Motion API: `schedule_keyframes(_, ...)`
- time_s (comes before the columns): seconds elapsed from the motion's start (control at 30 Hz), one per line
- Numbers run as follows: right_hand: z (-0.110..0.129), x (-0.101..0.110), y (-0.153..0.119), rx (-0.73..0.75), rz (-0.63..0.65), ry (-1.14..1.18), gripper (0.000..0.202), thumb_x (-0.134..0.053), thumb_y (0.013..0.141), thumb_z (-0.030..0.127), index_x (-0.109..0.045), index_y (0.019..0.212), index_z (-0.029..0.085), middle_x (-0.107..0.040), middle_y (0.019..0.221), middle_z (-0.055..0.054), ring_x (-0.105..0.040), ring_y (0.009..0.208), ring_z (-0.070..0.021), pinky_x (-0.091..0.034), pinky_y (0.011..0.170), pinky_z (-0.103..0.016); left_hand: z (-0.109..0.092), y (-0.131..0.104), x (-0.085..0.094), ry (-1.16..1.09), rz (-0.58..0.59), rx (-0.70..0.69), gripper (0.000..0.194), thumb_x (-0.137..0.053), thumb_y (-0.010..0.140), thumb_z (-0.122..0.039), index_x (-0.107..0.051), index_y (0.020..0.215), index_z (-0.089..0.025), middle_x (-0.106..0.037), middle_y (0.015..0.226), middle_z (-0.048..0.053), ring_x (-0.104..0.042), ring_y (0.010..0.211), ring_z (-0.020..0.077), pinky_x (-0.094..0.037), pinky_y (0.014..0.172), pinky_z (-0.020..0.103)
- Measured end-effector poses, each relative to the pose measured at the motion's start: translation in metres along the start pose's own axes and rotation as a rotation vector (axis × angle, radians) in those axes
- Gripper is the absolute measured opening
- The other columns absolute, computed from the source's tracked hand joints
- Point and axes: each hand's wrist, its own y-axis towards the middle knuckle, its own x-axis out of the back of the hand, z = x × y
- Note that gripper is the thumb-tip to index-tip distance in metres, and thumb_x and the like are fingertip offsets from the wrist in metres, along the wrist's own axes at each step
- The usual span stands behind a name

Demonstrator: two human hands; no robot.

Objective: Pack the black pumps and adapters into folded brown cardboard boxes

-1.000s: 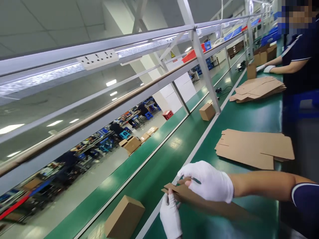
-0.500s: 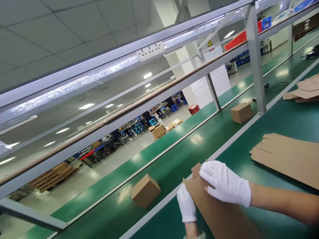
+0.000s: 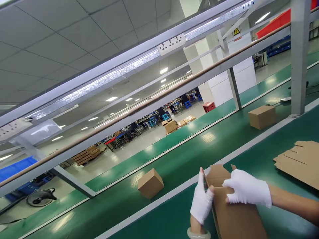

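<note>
A partly folded brown cardboard box stands in front of me, with its end flaps raised at the far end. My left hand, in a white glove with bare fingertips, grips its left edge, the index finger stretched up along the side panel and the thumb bent over the edge. From the right, my right hand, gloved the same way, closes its fingers on the top panel near the flaps. The undersides of both hands and the box's near end are hidden.
Flat cardboard blanks lie on the green bench to the right. Two closed boxes, one nearer and one farther, sit on the green belt beyond a pale rail. A grey metal post rises at the right.
The flat-looking cardboard has opened into a box shape with flaps spread. My left fingers have shifted up its left edge. The view has swung left.
</note>
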Motion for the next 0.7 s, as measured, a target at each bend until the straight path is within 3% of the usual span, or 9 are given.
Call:
schedule_keyframes(0.07,-0.002,0.003,0.0,0.016,-0.021,0.001,0.041,-0.058,0.077,0.058,-0.071,0.076,0.02,-0.064,0.065,-0.012,-0.061,0.062,-0.0283,-0.031,0.052,-0.03,-0.01,-0.005,0.003,-0.068,0.196,-0.022,0.097,-0.071,0.068,-0.057,-0.025,0.145,-0.022,-0.041,0.143,0.012,-0.044,0.128,0.0263,-0.04,0.104,0.035)
schedule_keyframes(0.13,-0.004,0.004,0.0,0.034,-0.072,0.006,0.043,-0.054,0.079,0.059,-0.07,0.071,0.02,-0.063,0.062,-0.011,-0.06,0.058,-0.0267,-0.032,0.051,-0.03,-0.017,-0.006,0.002,-0.045,0.251,-0.032,0.082,-0.078,0.062,-0.051,-0.046,0.132,-0.021,-0.045,0.137,0.012,-0.047,0.124,0.0271,-0.04,0.104,0.036)
schedule_keyframes(0.2,-0.009,0.001,-0.001,0.061,-0.165,0.045,0.044,-0.05,0.084,0.055,-0.067,0.065,0.02,-0.061,0.058,-0.01,-0.059,0.056,-0.0249,-0.037,0.053,-0.032,-0.019,-0.003,0.0,-0.01,0.23,-0.073,0.051,-0.076,0.064,-0.05,-0.062,0.101,-0.018,-0.053,0.125,0.011,-0.053,0.115,0.0271,-0.044,0.098,0.037)
schedule_keyframes(0.27,-0.019,-0.005,0.0,0.056,-0.344,0.195,0.038,-0.045,0.087,0.046,-0.067,0.072,0.02,-0.065,0.067,-0.01,-0.062,0.067,-0.0249,-0.046,0.064,-0.037,-0.016,0.0,-0.002,-0.012,0.166,-0.112,0.038,-0.071,0.069,-0.051,-0.06,0.084,-0.018,-0.055,0.119,0.011,-0.055,0.11,0.0273,-0.046,0.094,0.039)
schedule_keyframes(0.33,-0.033,-0.012,0.002,-0.093,-0.565,0.455,0.034,-0.042,0.088,0.042,-0.067,0.095,0.02,-0.068,0.096,-0.012,-0.063,0.093,-0.0267,-0.046,0.087,-0.043,-0.012,0.003,-0.004,0.013,0.053,-0.115,0.035,-0.07,0.07,-0.049,-0.059,0.081,-0.018,-0.052,0.123,0.011,-0.05,0.118,0.0293,-0.041,0.099,0.042)
schedule_keyframes(0.4,-0.046,-0.017,0.004,-0.324,-0.613,0.797,0.043,-0.044,0.087,0.046,-0.057,0.118,0.02,-0.058,0.125,-0.011,-0.052,0.118,-0.0274,-0.037,0.104,-0.046,-0.011,0.002,-0.004,0.039,-0.005,-0.114,0.033,-0.07,0.07,-0.047,-0.059,0.082,-0.018,-0.046,0.132,0.012,-0.043,0.125,0.0309,-0.035,0.104,0.044)
schedule_keyframes(0.47,-0.053,-0.019,0.003,-0.426,-0.35,1.228,0.053,-0.043,0.086,0.055,-0.052,0.126,0.021,-0.051,0.134,-0.01,-0.046,0.125,-0.028,-0.035,0.107,-0.047,-0.012,0.001,-0.006,0.04,0.019,-0.139,0.033,-0.07,0.07,-0.047,-0.058,0.082,-0.019,-0.04,0.139,0.012,-0.041,0.127,0.0311,-0.035,0.105,0.044)
schedule_keyframes(0.57,-0.052,-0.016,0.0,-0.326,0.186,1.781,0.062,-0.041,0.087,0.064,-0.052,0.125,0.017,-0.058,0.126,-0.012,-0.054,0.117,-0.0286,-0.044,0.101,-0.044,-0.016,-0.002,-0.011,0.062,0.047,-0.186,0.034,-0.07,0.071,-0.048,-0.057,0.083,-0.019,-0.034,0.142,0.012,-0.041,0.127,0.0305,-0.035,0.103,0.044)
schedule_keyframes(0.7,-0.05,-0.01,-0.002,-0.265,0.292,1.929,0.058,-0.063,0.08,0.04,-0.048,0.13,0.016,-0.06,0.123,-0.012,-0.06,0.108,-0.0256,-0.048,0.094,-0.039,-0.019,0.0,-0.016,0.081,0.032,-0.259,0.034,-0.068,0.073,-0.049,-0.054,0.083,-0.02,-0.041,0.135,0.011,-0.045,0.121,0.0293,-0.038,0.098,0.043)
